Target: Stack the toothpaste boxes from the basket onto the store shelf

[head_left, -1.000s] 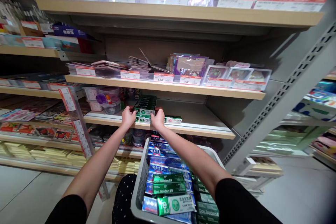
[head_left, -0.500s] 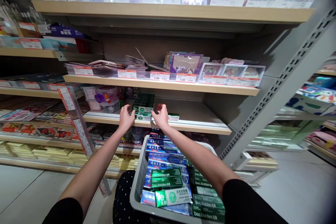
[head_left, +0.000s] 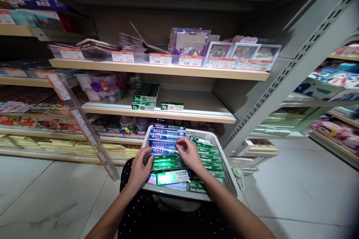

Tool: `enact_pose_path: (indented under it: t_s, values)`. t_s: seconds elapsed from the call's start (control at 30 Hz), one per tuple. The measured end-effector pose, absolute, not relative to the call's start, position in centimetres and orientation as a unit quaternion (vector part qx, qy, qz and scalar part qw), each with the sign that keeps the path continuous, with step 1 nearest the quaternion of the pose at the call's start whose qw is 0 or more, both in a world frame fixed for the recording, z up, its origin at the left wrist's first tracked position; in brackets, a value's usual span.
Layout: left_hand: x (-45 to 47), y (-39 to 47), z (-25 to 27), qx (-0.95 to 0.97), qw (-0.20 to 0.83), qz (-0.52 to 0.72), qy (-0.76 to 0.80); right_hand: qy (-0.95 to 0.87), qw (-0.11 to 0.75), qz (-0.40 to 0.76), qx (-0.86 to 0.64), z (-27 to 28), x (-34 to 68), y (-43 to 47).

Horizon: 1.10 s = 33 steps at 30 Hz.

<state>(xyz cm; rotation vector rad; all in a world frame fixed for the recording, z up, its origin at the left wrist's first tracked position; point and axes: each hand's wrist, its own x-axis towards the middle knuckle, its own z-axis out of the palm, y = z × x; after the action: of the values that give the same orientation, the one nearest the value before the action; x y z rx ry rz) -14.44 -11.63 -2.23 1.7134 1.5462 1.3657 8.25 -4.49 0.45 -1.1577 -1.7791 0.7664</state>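
Both my hands are over a grey basket (head_left: 232, 186) packed with toothpaste boxes. My left hand (head_left: 141, 168) is at the left end of the green toothpaste boxes (head_left: 166, 166), thumb and fingers curved and apart. From the other side, my right hand (head_left: 190, 155) reaches to the blue toothpaste boxes (head_left: 167, 134) near the right end of that green pair, its thumb and forefinger parted. Whether the fingertips touch a box is hard to make out. A green-and-white box (head_left: 172, 176) lies in front, and more green boxes (head_left: 209, 158) fill the right side.
On the lower shelf (head_left: 196, 112) stand a stacked row of green boxes (head_left: 144, 99) and a single box (head_left: 172, 106). Plastic tubs (head_left: 109, 89) are left of them. A shelf with price tags (head_left: 160, 59) hangs above. A slotted metal post (head_left: 291, 63) rises on the right.
My hands have come back from the row of green boxes on the shelf, down to the basket. The row and single box stay on the shelf. The view has tilted downward.
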Motion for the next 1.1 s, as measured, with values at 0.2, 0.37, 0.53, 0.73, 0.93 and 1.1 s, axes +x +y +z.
enact_pose_path:
  t_s: [0.2, 0.37, 0.53, 0.73, 0.93, 1.1]
  values:
    - [-13.9, -12.5, -3.0, 0.669, 0.187, 0.421, 0.583, -0.775, 0.342, 0.216, -0.485, -0.9, 8.7, -6.3]
    - [-13.5, -12.3, -3.2, 0.671, 0.206, 0.373, 0.606, -0.801, 0.283, 0.201, -0.488, -0.9, 8.6, -6.6]
    - [-13.7, -11.8, -3.2, 0.661, 0.222, 0.373, 0.612, -0.799, 0.264, 0.231, -0.489, -0.7, 9.1, -6.0]
    - [-14.4, -9.3, -4.0, 0.611, 0.285, 0.373, 0.638, -0.749, 0.252, 0.309, -0.529, -1.2, 9.4, -4.7]
    - [-14.2, -8.2, -4.8, 0.541, 0.348, 0.458, 0.614, -0.673, 0.335, 0.406, -0.520, -2.6, 9.4, -3.7]
    - [-14.0, -8.6, -5.7, 0.505, 0.360, 0.509, 0.597, -0.614, 0.369, 0.493, -0.494, -3.3, 9.6, -3.2]
